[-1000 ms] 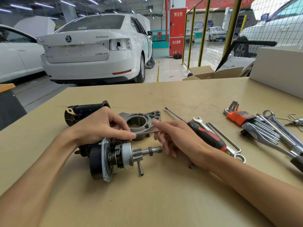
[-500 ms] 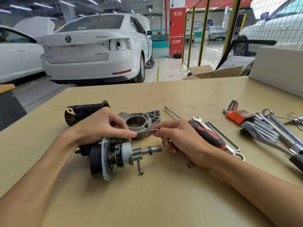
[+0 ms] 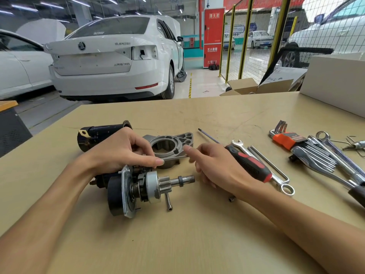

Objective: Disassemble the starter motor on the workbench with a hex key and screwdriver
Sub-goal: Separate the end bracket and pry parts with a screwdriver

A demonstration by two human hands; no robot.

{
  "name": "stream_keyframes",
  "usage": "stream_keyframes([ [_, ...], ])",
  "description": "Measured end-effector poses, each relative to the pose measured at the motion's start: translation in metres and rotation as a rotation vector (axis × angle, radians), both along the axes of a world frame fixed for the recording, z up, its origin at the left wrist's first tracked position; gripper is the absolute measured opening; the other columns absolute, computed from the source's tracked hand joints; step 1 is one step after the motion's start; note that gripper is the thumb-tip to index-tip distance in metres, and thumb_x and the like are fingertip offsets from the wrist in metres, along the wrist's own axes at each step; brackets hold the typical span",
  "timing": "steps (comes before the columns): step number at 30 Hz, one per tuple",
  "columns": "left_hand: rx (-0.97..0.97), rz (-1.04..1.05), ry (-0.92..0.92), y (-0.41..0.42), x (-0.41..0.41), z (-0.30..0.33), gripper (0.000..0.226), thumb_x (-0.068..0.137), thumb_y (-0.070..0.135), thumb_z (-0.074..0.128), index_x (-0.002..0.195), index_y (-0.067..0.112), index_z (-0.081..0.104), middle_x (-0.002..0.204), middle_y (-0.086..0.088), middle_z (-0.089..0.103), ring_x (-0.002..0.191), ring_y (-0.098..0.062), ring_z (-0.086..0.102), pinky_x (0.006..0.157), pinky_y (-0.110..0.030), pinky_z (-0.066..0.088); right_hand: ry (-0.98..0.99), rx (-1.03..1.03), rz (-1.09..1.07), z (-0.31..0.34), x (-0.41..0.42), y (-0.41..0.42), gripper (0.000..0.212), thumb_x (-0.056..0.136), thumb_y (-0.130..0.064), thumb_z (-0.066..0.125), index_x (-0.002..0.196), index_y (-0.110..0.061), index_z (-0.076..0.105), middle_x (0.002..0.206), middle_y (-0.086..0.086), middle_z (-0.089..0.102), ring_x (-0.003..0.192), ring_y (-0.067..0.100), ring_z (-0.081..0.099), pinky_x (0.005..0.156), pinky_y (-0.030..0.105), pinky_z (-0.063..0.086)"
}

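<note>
Nose housing (image 3: pixel 171 147) off, lying on counter (image 3: pixel 197 234); armature assembly (image 3: pixel 142 188) remains. Left hand (image 3: pixel 118 153) apparently pinches thin rod (image 3: pixel 173 157); right hand (image 3: pixel 215 165) fingers relaxed, empty.

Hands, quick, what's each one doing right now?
Left hand: rests on the starter motor, fingers pinching a thin metal rod.
Right hand: open, holding nothing, fingers loose just past the rod's end.
</note>
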State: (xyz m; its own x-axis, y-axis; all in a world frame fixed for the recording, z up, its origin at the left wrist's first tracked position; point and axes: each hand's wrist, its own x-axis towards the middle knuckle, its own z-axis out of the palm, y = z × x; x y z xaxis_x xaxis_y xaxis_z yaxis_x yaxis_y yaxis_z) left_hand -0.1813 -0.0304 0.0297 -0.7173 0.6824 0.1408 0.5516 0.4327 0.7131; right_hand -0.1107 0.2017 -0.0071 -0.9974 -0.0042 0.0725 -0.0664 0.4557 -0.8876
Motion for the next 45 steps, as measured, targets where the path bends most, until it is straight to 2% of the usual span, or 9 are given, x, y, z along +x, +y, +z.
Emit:
stream_keyframes([
  [4, -0.001, 0.011, 0.001, 0.0014, 0.0022, 0.0010, 0.018, 0.075, 0.035, 0.081, 0.066, 0.020, 0.078, 0.044, 0.010, 0.039, 0.044, -0.005, 0.034, 0.052, -0.010, 0.032, 0.002, 0.025, 0.087, -0.0004, 0.0016, -0.0007, 0.046, 0.097, -0.053, 0.053, 0.070, -0.019, 0.069, 0.050, -0.011, 0.054, 0.049, 0.004, 0.051, 0.058, 0.026, 0.045],
  [10, -0.011, 0.054, 0.028, 0.0037, 0.0052, 0.0014, 0.032, 0.082, 0.050, 0.066, 0.067, 0.025, 0.079, 0.052, 0.004, 0.056, 0.050, -0.007, 0.045, 0.057, -0.012, 0.037, -0.019, -0.132, 0.134, 0.0011, 0.0018, 0.0018, 0.031, 0.098, -0.039, 0.060, 0.080, -0.017, 0.073, 0.063, -0.009, 0.063, 0.052, 0.009, 0.051, 0.042, 0.017, 0.037],
  [13, -0.014, 0.079, 0.023, 0.0039, 0.0047, 0.0010, 0.039, 0.086, 0.058, 0.062, 0.071, 0.027, 0.080, 0.068, -0.007, 0.069, 0.068, -0.022, 0.060, 0.074, -0.026, 0.046, -0.006, -0.150, 0.161, 0.0024, 0.0030, 0.0023, 0.027, 0.098, -0.036, 0.060, 0.081, -0.020, 0.073, 0.069, -0.009, 0.068, 0.052, 0.010, 0.052, 0.042, 0.017, 0.038],
  [15, -0.030, 0.054, 0.005, 0.0033, 0.0046, 0.0015, 0.040, 0.085, 0.064, 0.065, 0.074, 0.028, 0.081, 0.070, -0.016, 0.067, 0.069, -0.032, 0.057, 0.071, -0.030, 0.046, 0.011, -0.164, 0.176, 0.0028, 0.0038, 0.0027, 0.026, 0.099, -0.034, 0.059, 0.082, -0.020, 0.073, 0.071, -0.008, 0.069, 0.051, 0.009, 0.052, 0.042, 0.017, 0.039],
  [20, -0.028, 0.006, -0.034, 0.0034, 0.0039, 0.0036, 0.021, 0.076, 0.045, 0.078, 0.074, 0.024, 0.081, 0.051, 0.002, 0.053, 0.050, -0.008, 0.042, 0.054, -0.012, 0.036, 0.009, -0.173, 0.180, 0.0022, 0.0039, 0.0023, 0.026, 0.099, -0.034, 0.059, 0.090, -0.016, 0.074, 0.075, -0.007, 0.071, 0.051, 0.009, 0.053, 0.042, 0.018, 0.040],
  [25, -0.012, 0.014, -0.023, 0.0027, 0.0029, 0.0022, 0.021, 0.073, 0.042, 0.079, 0.071, 0.021, 0.080, 0.046, 0.004, 0.041, 0.047, -0.008, 0.035, 0.055, -0.012, 0.035, -0.074, -0.294, 0.172, 0.0044, 0.0026, 0.0005, 0.048, 0.097, -0.053, 0.050, 0.095, -0.011, 0.075, 0.070, -0.005, 0.067, 0.053, 0.009, 0.054, 0.042, 0.019, 0.041],
  [32, -0.028, 0.027, -0.020, 0.0015, 0.0011, 0.0014, 0.021, 0.072, 0.043, 0.081, 0.070, 0.022, 0.079, 0.046, 0.007, 0.042, 0.048, -0.007, 0.037, 0.063, -0.023, 0.040, -0.074, -0.217, 0.172, 0.0018, 0.0005, 0.0033, 0.025, 0.096, -0.014, 0.056, 0.087, -0.020, 0.079, 0.049, -0.015, 0.046, 0.044, 0.004, 0.036, 0.041, 0.014, 0.030],
  [41, -0.024, -0.013, -0.019, 0.0027, 0.0028, 0.0032, 0.023, 0.078, 0.047, 0.080, 0.070, 0.026, 0.080, 0.049, 0.007, 0.051, 0.050, -0.005, 0.041, 0.055, -0.013, 0.036, -0.043, -0.257, 0.184, -0.0001, -0.0004, 0.0029, 0.024, 0.095, -0.009, 0.059, 0.099, -0.023, 0.077, 0.067, -0.007, 0.066, 0.051, 0.010, 0.055, 0.042, 0.019, 0.043],
  [45, 0.000, 0.003, -0.009, 0.0027, 0.0036, 0.0027, 0.018, 0.076, 0.040, 0.078, 0.070, 0.023, 0.080, 0.046, 0.006, 0.044, 0.046, -0.006, 0.036, 0.053, -0.010, 0.035, -0.063, -0.332, 0.102, -0.0008, -0.0012, 0.0016, 0.021, 0.097, -0.029, 0.061, 0.114, -0.016, 0.064, 0.078, -0.003, 0.068, 0.053, 0.016, 0.058, 0.043, 0.025, 0.045],
])
